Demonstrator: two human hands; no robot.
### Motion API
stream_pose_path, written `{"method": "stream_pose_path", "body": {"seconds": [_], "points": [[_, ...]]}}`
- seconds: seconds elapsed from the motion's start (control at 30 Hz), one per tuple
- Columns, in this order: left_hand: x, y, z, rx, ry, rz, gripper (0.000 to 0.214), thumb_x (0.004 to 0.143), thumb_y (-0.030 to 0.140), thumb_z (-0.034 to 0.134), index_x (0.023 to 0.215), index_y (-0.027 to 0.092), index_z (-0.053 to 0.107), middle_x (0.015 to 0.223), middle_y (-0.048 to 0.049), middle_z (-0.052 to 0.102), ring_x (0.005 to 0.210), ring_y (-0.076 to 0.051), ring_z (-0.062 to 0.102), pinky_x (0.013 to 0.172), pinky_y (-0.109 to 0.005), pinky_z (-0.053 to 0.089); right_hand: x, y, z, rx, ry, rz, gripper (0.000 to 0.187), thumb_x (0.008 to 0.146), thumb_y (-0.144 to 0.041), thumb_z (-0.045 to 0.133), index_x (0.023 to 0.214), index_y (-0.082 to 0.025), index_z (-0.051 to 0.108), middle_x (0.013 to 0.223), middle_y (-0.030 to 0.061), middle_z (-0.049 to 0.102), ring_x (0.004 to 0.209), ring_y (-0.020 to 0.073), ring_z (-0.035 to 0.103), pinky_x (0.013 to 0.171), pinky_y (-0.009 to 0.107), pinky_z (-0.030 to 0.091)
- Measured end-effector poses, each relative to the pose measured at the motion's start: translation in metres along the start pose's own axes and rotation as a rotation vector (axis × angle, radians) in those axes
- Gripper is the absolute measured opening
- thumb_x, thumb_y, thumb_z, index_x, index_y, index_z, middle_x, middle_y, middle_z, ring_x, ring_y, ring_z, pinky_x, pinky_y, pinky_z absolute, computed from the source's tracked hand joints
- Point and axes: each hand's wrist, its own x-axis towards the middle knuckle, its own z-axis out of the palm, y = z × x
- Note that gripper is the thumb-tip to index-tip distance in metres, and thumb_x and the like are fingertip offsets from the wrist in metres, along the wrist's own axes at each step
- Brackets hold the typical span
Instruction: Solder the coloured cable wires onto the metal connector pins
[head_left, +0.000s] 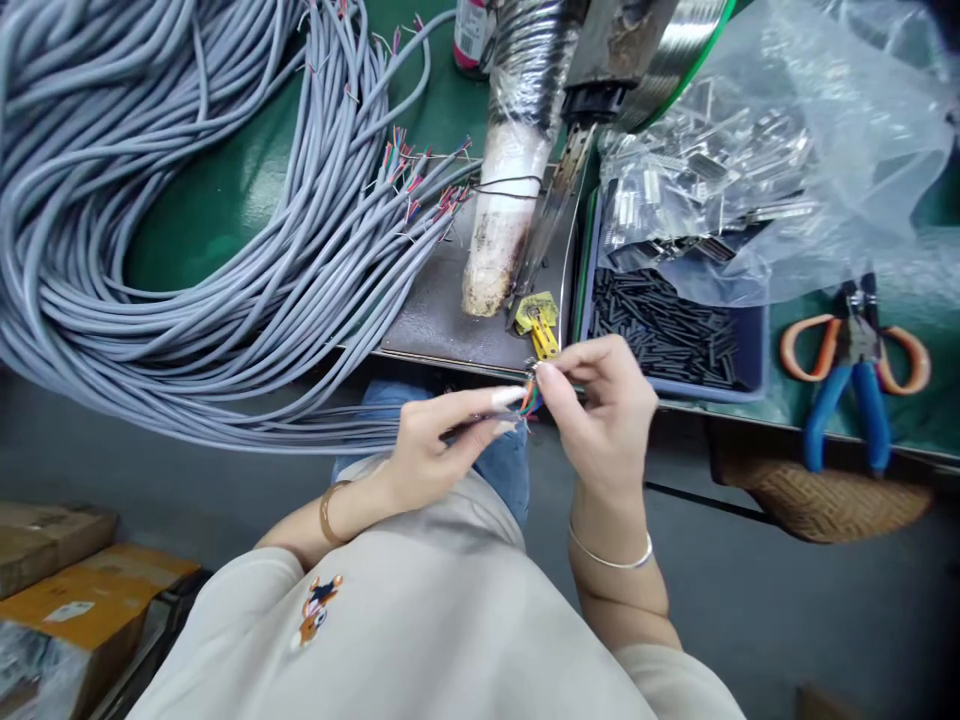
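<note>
My left hand (431, 440) is closed, pinching the end of a grey cable between thumb and fingers just beyond the table's front edge. Thin coloured wires (529, 398), orange, green and blue among them, fan out of that end. The thumb and forefinger of my right hand (604, 415) pinch at the wire tips, where a small metallic piece partly shows; its kind is hidden by the fingers. Just beyond the fingertips sits a small yellow fixture (543, 335). A large bundle of grey cables (300, 330) with stripped ends sweeps across the left of the table.
A wrapped duct (504, 220) and a metal arm (553, 215) slant down near the yellow fixture. Right of them, a blue bin (754, 350) holds short black tubes, under a plastic bag (847, 150) of metal connectors. Orange-and-blue-handled pliers (859, 345) lie far right. Cardboard boxes (97, 600) stand lower left.
</note>
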Motion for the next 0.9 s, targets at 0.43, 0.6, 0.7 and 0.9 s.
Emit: {"method": "stream_pose_path", "body": {"seconds": [0.43,0.6,0.7,0.9], "points": [[0.007,-0.009,-0.018,-0.456,-0.057,-0.5,0.027,0.09,0.034,0.078,0.11,0.017,0.073,0.075,0.0031,0.066,0.036,0.0,0.044,0.033,-0.014,0.028,-0.029,-0.013,-0.007,-0.253,-0.106,-0.102,0.004,0.095,-0.026,0.07,0.096,-0.023,0.071,0.054,-0.0109,0.049,0.043,0.0044,0.043,0.047,0.021,0.033],[0.007,-0.005,-0.014,-0.366,-0.04,-0.47,0.025,0.09,0.035,0.077,0.105,0.015,0.073,0.074,0.0021,0.066,0.037,0.0,0.042,0.034,-0.015,0.029,-0.025,-0.017,-0.004,-0.303,-0.198,-0.153,0.016,0.098,-0.022,0.063,0.083,-0.02,0.068,0.055,-0.0101,0.05,0.043,0.0036,0.039,0.05,0.021,0.034],[0.006,-0.004,-0.011,-0.306,-0.013,-0.451,0.022,0.088,0.034,0.079,0.097,0.014,0.074,0.071,0.0014,0.067,0.041,0.0,0.042,0.039,-0.015,0.034,-0.024,-0.018,-0.007,-0.281,-0.112,-0.16,0.007,0.098,-0.023,0.067,0.093,-0.02,0.071,0.057,-0.0102,0.052,0.045,0.004,0.042,0.051,0.021,0.034],[0.005,-0.003,-0.004,-0.159,-0.002,-0.468,0.017,0.082,0.028,0.08,0.088,0.013,0.076,0.068,0.0,0.066,0.05,-0.003,0.047,0.046,-0.015,0.039,-0.021,-0.021,-0.008,-0.303,-0.118,-0.225,0.001,0.096,-0.021,0.071,0.096,-0.021,0.072,0.062,-0.0093,0.061,0.045,0.0032,0.043,0.05,0.021,0.033]]}}
